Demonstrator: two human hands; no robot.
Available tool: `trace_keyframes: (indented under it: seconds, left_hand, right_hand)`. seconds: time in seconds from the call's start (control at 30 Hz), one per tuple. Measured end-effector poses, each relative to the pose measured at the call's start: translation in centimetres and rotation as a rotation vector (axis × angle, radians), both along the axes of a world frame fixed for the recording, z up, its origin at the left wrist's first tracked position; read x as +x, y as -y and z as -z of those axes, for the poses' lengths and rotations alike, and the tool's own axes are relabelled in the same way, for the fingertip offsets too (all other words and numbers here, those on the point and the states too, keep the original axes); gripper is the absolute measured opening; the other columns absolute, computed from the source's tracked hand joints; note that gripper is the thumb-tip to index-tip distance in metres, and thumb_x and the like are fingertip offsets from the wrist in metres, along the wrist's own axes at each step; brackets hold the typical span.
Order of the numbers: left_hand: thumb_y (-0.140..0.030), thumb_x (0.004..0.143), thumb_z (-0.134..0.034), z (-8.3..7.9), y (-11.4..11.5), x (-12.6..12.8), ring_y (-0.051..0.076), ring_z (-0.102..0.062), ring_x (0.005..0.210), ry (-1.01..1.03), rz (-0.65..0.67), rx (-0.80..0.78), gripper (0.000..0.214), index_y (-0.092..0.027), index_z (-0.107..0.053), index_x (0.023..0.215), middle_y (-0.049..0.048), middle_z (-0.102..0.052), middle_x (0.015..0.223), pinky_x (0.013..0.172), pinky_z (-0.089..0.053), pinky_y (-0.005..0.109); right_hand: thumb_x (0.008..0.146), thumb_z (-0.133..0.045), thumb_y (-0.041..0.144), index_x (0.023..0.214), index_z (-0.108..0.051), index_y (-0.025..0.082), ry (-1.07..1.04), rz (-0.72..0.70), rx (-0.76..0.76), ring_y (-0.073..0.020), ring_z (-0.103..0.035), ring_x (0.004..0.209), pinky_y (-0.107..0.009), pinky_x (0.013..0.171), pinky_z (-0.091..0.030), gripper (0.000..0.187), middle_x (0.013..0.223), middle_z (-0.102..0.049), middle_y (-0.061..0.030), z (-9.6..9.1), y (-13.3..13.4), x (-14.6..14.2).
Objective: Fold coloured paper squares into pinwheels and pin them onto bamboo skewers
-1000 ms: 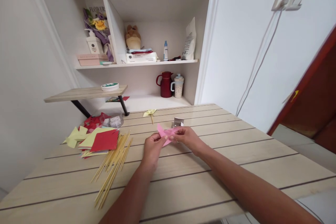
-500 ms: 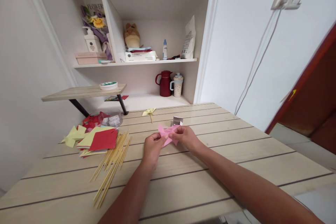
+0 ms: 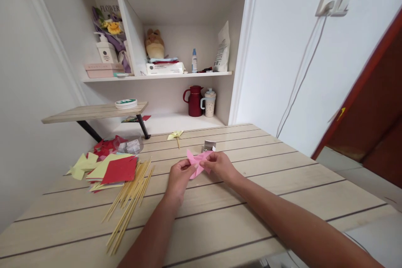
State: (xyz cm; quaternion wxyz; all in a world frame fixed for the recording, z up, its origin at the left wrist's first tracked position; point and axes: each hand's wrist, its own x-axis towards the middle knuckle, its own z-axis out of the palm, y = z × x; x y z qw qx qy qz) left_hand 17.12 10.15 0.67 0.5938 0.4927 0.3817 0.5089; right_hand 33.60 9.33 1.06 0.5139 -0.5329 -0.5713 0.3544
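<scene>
A pink paper pinwheel [image 3: 196,160] with folded blades is held just above the table between both hands. My left hand [image 3: 179,178] pinches its left side with thumb and fingers. On its right side, my right hand [image 3: 220,166] is closed, thumb and fingertips near the centre of the paper. Whether a pin is in those fingertips cannot be seen. Just behind the pinwheel stands a small open box [image 3: 209,146], its contents hard to make out. Farther back lies a finished yellow pinwheel on a stick [image 3: 176,135].
Thin wooden sticks [image 3: 130,201] lie left of my hands. Beside them are stacked coloured paper squares [image 3: 119,170], a yellow paper pinwheel [image 3: 83,165] and a clear plastic container [image 3: 132,145]. A small raised shelf [image 3: 94,112] stands behind, with a red jug [image 3: 195,101] in the cabinet.
My view has shifted slightly, moving the scene a little left. Both hands keep their hold on the pink pinwheel, which has tilted slightly so more of its lower blade shows.
</scene>
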Motion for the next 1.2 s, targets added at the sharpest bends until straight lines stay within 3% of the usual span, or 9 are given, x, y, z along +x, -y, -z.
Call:
trace_keyframes:
  seconds: [0.27,0.5,0.93,1.2]
  left_hand:
    - [-0.026,0.06,-0.083,-0.07,0.0,0.02,0.02,-0.067,0.078,-0.052,-0.054,0.041,0.03,-0.013,-0.078,0.087,0.0102,-0.077,0.087,0.073,-0.048,0.029]
    - [-0.033,0.058,-0.086,0.14,-0.09,0.03,0.023,-0.068,0.087,-0.062,-0.082,0.09,0.029,-0.015,-0.079,0.081,0.0104,-0.075,0.096,0.079,-0.049,0.031]
    - [-0.03,0.067,-0.076,0.36,-0.27,0.27,0.023,-0.067,0.088,-0.196,-0.122,0.184,0.022,-0.016,-0.081,0.083,0.01,-0.075,0.099,0.076,-0.048,0.029]
    - [-0.028,0.064,-0.076,-0.26,-0.12,0.09,0.019,-0.064,0.071,-0.159,-0.149,0.052,0.025,-0.014,-0.081,0.084,0.0085,-0.077,0.084,0.066,-0.045,0.027]
  right_hand:
    - [0.07,-0.069,0.037,0.059,-0.055,0.019,0.011,-0.03,0.023,-0.0134,-0.048,0.056,-0.027,0.054,-0.037,0.026,0.055,-0.056,0.0015,0.24,-0.04,0.04]
    - [0.07,-0.068,0.036,0.057,-0.056,0.019,0.031,-0.013,0.04,-0.0147,-0.051,0.059,-0.027,0.056,-0.039,0.025,0.058,-0.059,0.0003,0.24,0.07,0.02]
    - [0.068,-0.07,0.037,0.056,-0.057,0.019,0.049,-0.009,0.052,-0.0153,-0.052,0.06,-0.028,0.059,-0.04,0.025,0.059,-0.06,0.0002,-0.06,0.34,-0.23]
    - [0.079,-0.064,0.049,0.06,-0.059,0.018,-0.031,-0.039,0.059,-0.0149,-0.05,0.06,-0.029,0.061,-0.038,0.036,0.06,-0.058,0.0005,-0.28,0.22,0.17]
